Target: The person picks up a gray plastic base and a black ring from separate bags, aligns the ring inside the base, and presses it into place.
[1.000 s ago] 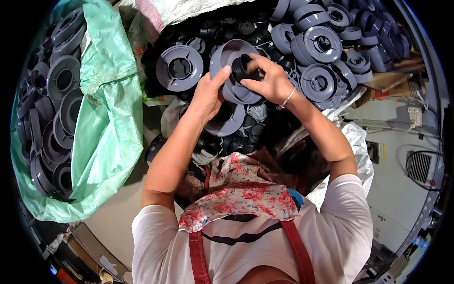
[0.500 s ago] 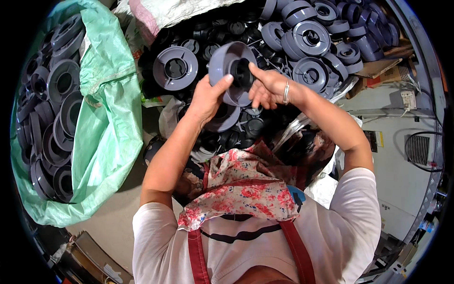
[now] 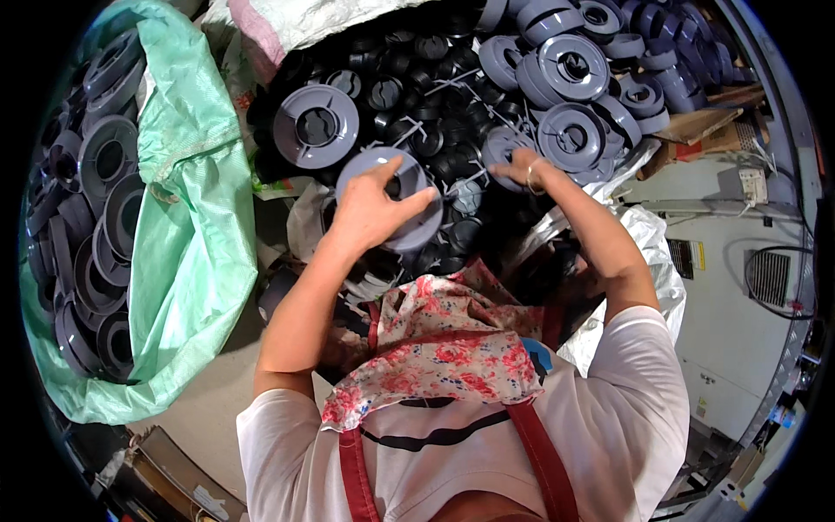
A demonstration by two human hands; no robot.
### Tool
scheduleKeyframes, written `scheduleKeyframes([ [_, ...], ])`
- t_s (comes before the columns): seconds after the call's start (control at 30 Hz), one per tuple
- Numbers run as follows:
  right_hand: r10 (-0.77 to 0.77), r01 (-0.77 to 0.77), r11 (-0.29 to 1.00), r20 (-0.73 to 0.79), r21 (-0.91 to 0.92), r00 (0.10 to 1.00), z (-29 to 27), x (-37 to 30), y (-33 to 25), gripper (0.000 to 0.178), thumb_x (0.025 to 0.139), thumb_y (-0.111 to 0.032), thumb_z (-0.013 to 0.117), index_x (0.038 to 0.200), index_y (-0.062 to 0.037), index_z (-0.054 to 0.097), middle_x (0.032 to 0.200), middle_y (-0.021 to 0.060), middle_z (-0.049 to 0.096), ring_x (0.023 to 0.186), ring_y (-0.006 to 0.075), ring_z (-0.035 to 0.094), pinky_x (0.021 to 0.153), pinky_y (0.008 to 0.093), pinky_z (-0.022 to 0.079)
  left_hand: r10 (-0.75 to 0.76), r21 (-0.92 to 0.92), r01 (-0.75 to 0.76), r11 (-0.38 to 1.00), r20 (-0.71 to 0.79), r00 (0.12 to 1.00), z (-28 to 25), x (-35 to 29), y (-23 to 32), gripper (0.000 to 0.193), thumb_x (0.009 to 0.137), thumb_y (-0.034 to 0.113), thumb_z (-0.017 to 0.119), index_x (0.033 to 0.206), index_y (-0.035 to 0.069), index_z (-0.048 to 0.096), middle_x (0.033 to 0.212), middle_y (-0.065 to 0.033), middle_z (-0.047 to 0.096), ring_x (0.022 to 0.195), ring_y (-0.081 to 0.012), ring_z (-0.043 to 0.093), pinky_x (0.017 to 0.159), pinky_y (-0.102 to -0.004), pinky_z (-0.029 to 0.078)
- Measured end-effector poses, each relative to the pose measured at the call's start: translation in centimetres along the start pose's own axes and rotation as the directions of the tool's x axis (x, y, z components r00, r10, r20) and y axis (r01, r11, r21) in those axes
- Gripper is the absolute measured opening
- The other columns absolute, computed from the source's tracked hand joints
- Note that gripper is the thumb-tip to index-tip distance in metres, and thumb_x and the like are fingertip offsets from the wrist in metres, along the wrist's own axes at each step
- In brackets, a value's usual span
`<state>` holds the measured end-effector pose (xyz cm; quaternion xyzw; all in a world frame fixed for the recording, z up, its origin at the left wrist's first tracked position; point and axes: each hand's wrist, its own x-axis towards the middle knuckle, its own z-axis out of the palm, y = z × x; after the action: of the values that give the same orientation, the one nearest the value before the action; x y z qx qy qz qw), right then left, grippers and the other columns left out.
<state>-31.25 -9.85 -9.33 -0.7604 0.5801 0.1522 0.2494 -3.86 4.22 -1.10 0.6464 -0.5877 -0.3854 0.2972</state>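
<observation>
My left hand (image 3: 367,210) reaches over a grey plastic flanged ring (image 3: 416,231) in front of me, thumb and fingers spread apart at its middle opening. My right hand (image 3: 524,169) is at another grey ring (image 3: 504,146) further right, its fingers closed at the near edge; part of that grip is hidden. Under and between the rings lies a heap of round black plastic caps (image 3: 426,113). Left of the heap, a grey ring with a black cap in its centre (image 3: 316,127) lies face up.
On the left stands a green woven sack (image 3: 204,226) holding many grey rings (image 3: 111,161). More grey rings (image 3: 574,68) are piled at the back right, by cardboard pieces (image 3: 700,126). A pale metal cabinet (image 3: 718,335) is on the right; a white sack (image 3: 322,22) lies at the back.
The raised grey ring is no longer between both hands. My left hand has come down to a ring on the heap; my right hand has moved right and lower, to another ring.
</observation>
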Motion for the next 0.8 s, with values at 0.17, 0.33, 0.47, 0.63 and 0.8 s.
scheduleKeyframes([
  [0.17,-0.17,0.227,0.965,-0.346,0.131,0.923,-1.0,-2.0,-3.9,0.044,0.079,-0.035,0.06,0.094,0.0061,0.058,0.09,0.0216,0.062,0.088,0.0398,0.057,0.078,0.0422,0.046,-0.227,-0.625,0.364,0.69,0.291,0.93,1.5,3.0,-0.8,0.045,0.082,0.031,0.063,0.11,-0.004,0.057,0.1,-0.011,0.061,0.09,-0.0183,0.059,0.079,-0.0272,0.047],
  [0.33,-0.732,0.875,0.485,-0.556,-0.019,0.394,-1.6,-2.6,-8.6,0.02,0.075,-0.018,0.067,0.087,-0.0039,0.06,0.089,0.0147,0.061,0.09,0.0326,0.057,0.085,0.0375,0.044,-0.182,-0.943,0.296,0.152,0.268,0.946,3.3,5.9,-1.7,0.034,0.087,0.025,0.059,0.112,0.002,0.052,0.101,-0.0097,0.059,0.088,-0.0174,0.059,0.077,-0.0297,0.048],
  [0.47,-0.411,0.592,0.792,-0.585,0.152,0.7,0.4,4.2,-5.9,0.016,0.076,-0.011,0.058,0.09,-0.0032,0.058,0.094,0.0141,0.059,0.095,0.0344,0.055,0.088,0.0379,0.042,0.13,-0.225,-0.145,0.963,-0.084,0.988,1.6,5.9,0.3,0.059,0.068,0.019,0.069,0.117,-0.005,0.047,0.104,-0.0152,0.058,0.092,-0.0233,0.058,0.085,-0.0338,0.045],
  [0.63,-0.376,0.218,0.888,-0.368,-0.405,0.85,2.3,12.8,-1.5,0.03,0.076,-0.01,0.05,0.105,-0.0067,0.06,0.128,0.0151,0.046,0.123,0.0337,0.037,0.1,0.0402,0.032,0.241,-0.046,-0.265,0.963,-0.29,0.926,2.0,6.8,-0.8,0.06,0.067,0.018,0.068,0.119,-0.002,0.047,0.106,-0.015,0.057,0.095,-0.0209,0.056,0.085,-0.0308,0.043],
  [0.8,-0.301,0.187,0.903,-0.262,-0.386,0.917,0.2,10.8,-3.5,0.015,0.071,-0.009,0.057,0.082,-0.0075,0.067,0.107,0.0121,0.055,0.109,0.0303,0.046,0.095,0.0364,0.034,-0.176,-0.617,0.015,0.787,-0.201,0.964,0.2,6.9,-0.9,0.046,0.073,0.024,0.072,0.105,-0.002,0.052,0.092,-0.0075,0.059,0.081,-0.0134,0.057,0.073,-0.0265,0.046],
])
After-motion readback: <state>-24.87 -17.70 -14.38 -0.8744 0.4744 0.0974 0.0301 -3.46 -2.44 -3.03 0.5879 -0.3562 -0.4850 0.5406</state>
